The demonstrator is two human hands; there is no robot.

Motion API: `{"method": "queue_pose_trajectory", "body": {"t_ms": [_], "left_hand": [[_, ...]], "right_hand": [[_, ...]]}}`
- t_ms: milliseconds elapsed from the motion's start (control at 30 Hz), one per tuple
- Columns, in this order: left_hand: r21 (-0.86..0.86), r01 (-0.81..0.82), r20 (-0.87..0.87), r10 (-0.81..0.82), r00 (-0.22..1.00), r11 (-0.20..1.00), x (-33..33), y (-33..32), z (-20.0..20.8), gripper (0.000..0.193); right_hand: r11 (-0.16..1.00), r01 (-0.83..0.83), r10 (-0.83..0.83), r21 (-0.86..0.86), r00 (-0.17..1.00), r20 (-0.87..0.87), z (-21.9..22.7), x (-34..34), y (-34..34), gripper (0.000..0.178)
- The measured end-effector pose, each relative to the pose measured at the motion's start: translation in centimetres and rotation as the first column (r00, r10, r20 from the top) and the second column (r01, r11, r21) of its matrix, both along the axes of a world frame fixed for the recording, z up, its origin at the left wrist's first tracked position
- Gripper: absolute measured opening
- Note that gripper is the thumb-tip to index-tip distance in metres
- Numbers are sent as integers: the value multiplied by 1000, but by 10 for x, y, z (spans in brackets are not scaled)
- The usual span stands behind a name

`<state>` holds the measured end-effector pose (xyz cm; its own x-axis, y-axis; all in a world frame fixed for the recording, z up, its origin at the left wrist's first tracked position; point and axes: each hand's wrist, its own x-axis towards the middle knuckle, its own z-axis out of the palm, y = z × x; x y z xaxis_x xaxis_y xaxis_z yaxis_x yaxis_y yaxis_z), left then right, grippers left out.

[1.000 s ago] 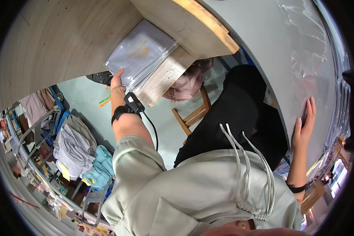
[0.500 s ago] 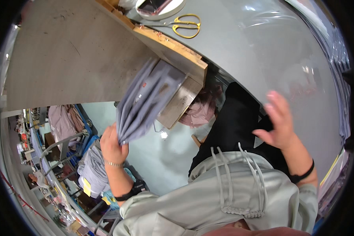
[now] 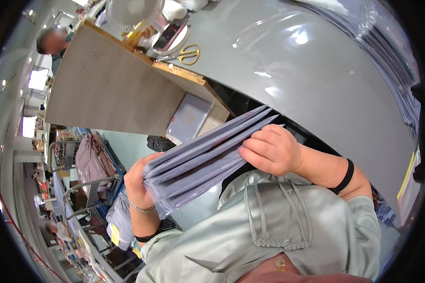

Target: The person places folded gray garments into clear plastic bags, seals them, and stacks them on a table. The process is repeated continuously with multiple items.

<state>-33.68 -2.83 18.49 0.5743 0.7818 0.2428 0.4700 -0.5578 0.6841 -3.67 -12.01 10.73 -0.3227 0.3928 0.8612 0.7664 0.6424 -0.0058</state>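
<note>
Between my two hands is a stack of flat, lavender folded garments in clear plastic bags [image 3: 203, 162], tilted and held in front of my body. My left hand [image 3: 139, 181] grips its near-left end, where loose clear film sticks out. Closed round its right end is my right hand [image 3: 275, 150], with the fingers over the edge. Another bagged lavender garment [image 3: 189, 117] lies on the small wooden shelf beyond the stack, beside the upright grey board [image 3: 118, 87]. My left thumb is hidden behind the bags.
On the grey table [image 3: 269, 61] lie yellow-handled scissors [image 3: 189, 54] and a phone [image 3: 171, 35] on a round white dish, near a fan [image 3: 134, 12]. Stacked lavender bagged garments [image 3: 387, 61] line the right edge. Carts with clothing [image 3: 92, 160] stand at left; a person [image 3: 54, 45] is behind the board.
The bunch of bags has come off the shelf toward my body, leaving one bag there. My right hand has gone from open and free to gripping the stack's right end.
</note>
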Motion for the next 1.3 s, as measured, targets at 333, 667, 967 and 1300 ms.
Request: {"method": "queue_pose_trajectory", "body": {"t_ms": [333, 667, 967, 1300], "left_hand": [[136, 197, 174, -220, 960, 971, 70, -29, 42, 29], [-405, 619, -27, -685, 728, 673, 170, 19, 101, 30], [-716, 439, -345, -822, 453, 542, 435, 51, 16, 53], [-853, 431, -219, -952, 216, 294, 534, 45, -100, 44]], "right_hand": [[971, 181, -179, 159, 984, -26, 45, 34, -77, 10], [632, -71, -469, -771, 757, -455, 98, 83, -123, 64], [439, -528, -776, -727, 186, -603, 19, 216, -157, 41], [416, -533, -883, -737, -41, -468, -41, 257, -166, 49]]}}
